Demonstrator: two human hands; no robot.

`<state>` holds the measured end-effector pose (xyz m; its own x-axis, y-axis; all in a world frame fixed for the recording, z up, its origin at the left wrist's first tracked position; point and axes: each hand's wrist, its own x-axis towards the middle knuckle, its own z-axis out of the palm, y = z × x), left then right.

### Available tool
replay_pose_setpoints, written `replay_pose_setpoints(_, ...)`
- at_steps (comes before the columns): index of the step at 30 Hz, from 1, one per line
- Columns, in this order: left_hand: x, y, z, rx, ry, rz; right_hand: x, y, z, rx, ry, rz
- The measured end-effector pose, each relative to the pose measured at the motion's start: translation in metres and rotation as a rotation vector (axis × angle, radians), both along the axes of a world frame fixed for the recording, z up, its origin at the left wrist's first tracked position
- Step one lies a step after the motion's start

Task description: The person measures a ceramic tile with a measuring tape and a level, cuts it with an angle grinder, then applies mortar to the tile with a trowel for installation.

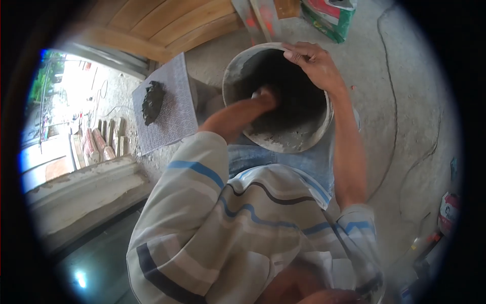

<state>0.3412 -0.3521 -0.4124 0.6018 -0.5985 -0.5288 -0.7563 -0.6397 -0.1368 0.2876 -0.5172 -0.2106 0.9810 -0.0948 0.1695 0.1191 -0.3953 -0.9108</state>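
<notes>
A large round bucket (pixel 306 142) is tilted toward me in front of my jeans, its inside dark and smeared with grey residue. My left hand (pixel 267 96) reaches deep into it; shadow and blur hide the fingers and anything in them. At the top right of the rim, my right hand (pixel 315 63) grips the edge with its fingers over it. To the left of the bucket lies a grey textured tile (pixel 174 116), with a dark lump of wet mortar (pixel 153 103) on it.
Curved wooden furniture (pixel 172 30) stands at the top left. A green and red bag (pixel 331 20) sits at the top right. A dark cable (pixel 389 76) crosses the concrete floor. Wooden pieces (pixel 109 139) lie beyond a pale ledge (pixel 96 190) on the left.
</notes>
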Motion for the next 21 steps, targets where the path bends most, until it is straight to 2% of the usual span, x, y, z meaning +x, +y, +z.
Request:
replay_pose_setpoints(1,-0.011,-0.003,0.007,0.002,0.018,-0.015,-0.008,-0.003,0.002,0.044,0.061,0.012)
replay_pose_setpoints(3,-0.025,0.004,0.033,0.047,0.229,-0.056,-0.013,-0.007,-0.006,0.030,0.038,-0.026)
replay_pose_setpoints(7,-0.021,0.000,0.019,0.076,0.327,-0.122,-0.015,-0.007,-0.025,0.063,-0.108,-0.086)
replay_pose_setpoints(9,-0.012,-0.003,0.019,-0.008,0.472,-0.107,-0.016,-0.015,-0.021,0.071,-0.061,-0.075)
replay_pose_setpoints(10,-0.024,0.007,-0.003,-0.002,0.487,-0.101,-0.019,-0.011,-0.020,0.099,-0.015,-0.042)
replay_pose_setpoints(11,-0.025,0.015,-0.035,-0.048,0.367,-0.346,-0.016,-0.010,-0.019,0.098,-0.027,-0.045)
replay_pose_setpoints(12,-0.024,0.012,-0.035,-0.096,0.243,-0.594,-0.016,-0.011,-0.018,0.074,-0.035,-0.074)
replay_pose_setpoints(13,-0.031,0.009,-0.039,-0.105,0.257,-0.598,-0.022,-0.010,-0.018,0.051,-0.019,-0.101)
replay_pose_setpoints(15,-0.040,-0.014,0.003,-0.351,0.776,0.435,-0.025,-0.011,-0.017,0.064,0.004,-0.112)
replay_pose_setpoints(16,-0.038,-0.016,-0.003,-0.361,0.782,0.430,-0.025,-0.011,-0.016,0.097,0.017,-0.117)
replay_pose_setpoints(18,-0.030,-0.005,-0.007,-0.476,1.002,0.657,-0.024,-0.009,-0.021,0.096,0.013,-0.121)
replay_pose_setpoints(19,-0.028,-0.006,-0.009,-0.484,0.990,0.647,-0.021,-0.010,-0.021,0.088,0.001,-0.135)
replay_pose_setpoints(21,-0.044,-0.012,0.002,-0.553,1.143,0.891,-0.021,-0.008,-0.020,0.099,0.001,-0.127)
